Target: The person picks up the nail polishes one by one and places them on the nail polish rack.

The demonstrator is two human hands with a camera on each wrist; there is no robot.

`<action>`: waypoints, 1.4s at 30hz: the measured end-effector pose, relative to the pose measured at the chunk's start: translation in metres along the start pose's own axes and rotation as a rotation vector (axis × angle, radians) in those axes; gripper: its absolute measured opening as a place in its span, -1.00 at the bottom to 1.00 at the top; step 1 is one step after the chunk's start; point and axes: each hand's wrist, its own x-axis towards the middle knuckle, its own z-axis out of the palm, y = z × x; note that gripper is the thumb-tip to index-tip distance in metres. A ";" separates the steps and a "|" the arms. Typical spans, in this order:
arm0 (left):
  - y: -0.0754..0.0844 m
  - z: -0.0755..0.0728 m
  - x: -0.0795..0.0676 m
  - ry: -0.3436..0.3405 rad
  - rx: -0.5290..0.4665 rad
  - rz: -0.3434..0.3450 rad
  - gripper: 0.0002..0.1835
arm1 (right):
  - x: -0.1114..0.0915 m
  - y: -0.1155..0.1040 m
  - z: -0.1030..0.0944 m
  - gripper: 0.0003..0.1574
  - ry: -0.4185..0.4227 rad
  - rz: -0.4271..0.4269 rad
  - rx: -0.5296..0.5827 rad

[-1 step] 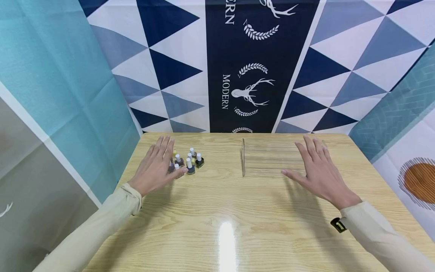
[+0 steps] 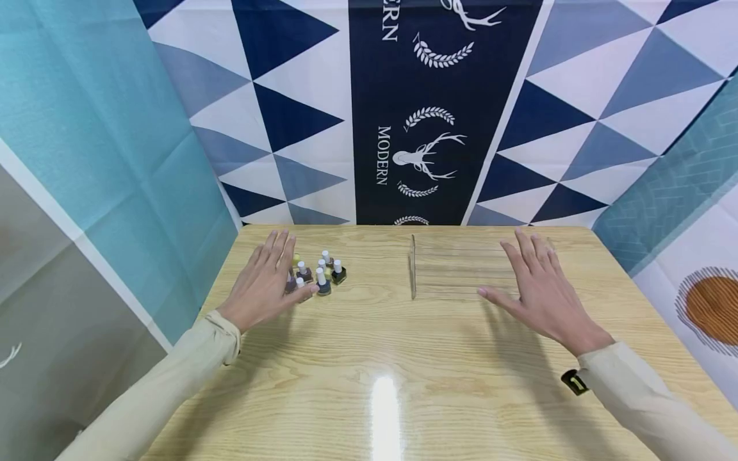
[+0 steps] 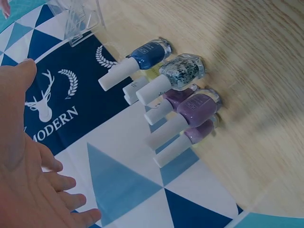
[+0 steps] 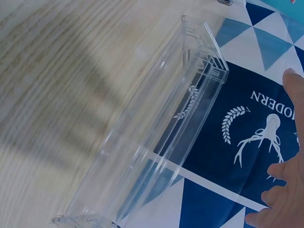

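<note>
My left hand (image 2: 266,278) is held over the left side of the table, fingers extended and thumb spread, holding nothing. Close by its thumb stands a cluster of nail polish bottles with white caps. In the left wrist view they include a blue bottle (image 3: 152,53), a speckled glitter bottle (image 3: 183,71) and a purple bottle (image 3: 199,110). Part of the cluster is hidden behind my left hand in the head view. On the right, my right hand (image 2: 539,291), also spread and holding nothing, is over a clear tiered plastic rack (image 4: 156,109) and covers its right end.
The light wood table (image 2: 323,371) runs up to a patterned blue and white cloth (image 2: 305,109) at the back. Teal cloth (image 2: 115,141) hangs along the left side. A bright light reflection lies on the front of the tabletop.
</note>
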 end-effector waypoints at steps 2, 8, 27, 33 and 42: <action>0.000 0.000 0.000 0.004 0.000 0.000 0.15 | 0.000 0.001 0.001 0.26 0.002 0.000 0.006; -0.001 0.003 0.000 0.007 -0.013 -0.007 0.12 | 0.000 0.007 0.004 0.14 0.003 0.041 0.063; -0.004 0.021 -0.001 0.236 -0.114 0.060 -0.59 | -0.023 0.094 0.033 -0.60 0.206 0.375 0.148; -0.007 0.028 -0.002 0.233 -0.163 0.035 -0.64 | -0.031 0.116 0.042 -0.56 0.222 0.437 0.139; -0.009 0.035 0.000 0.213 -0.189 0.016 -0.63 | -0.036 0.126 0.053 -0.52 0.073 0.504 0.177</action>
